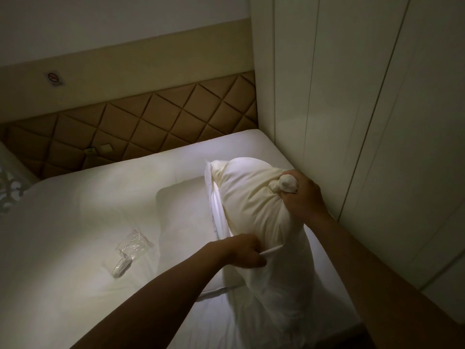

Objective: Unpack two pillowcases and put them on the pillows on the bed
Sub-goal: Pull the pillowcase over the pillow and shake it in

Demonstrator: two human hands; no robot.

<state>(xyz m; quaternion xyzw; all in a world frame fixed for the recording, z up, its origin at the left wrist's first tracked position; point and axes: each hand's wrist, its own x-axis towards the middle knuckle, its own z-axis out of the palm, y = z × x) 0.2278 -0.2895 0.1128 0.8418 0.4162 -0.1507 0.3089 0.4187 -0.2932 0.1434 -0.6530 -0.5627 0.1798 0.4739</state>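
A cream pillow (251, 197) stands on end at the right side of the bed (75, 222), partly inside a white pillowcase (279, 280). My right hand (302, 195) is shut on the pillow's upper corner, which bunches out of my fist. My left hand (245, 251) pinches the pillowcase's open hem about halfway up the pillow. A second pillow (183, 212) in a white cover lies flat on the bed just behind and left of the held one.
Crumpled clear plastic packaging (132, 248) lies on the sheet to the left. A padded brown headboard (151, 127) runs along the back. White wardrobe panels (352, 122) stand close against the bed's right edge.
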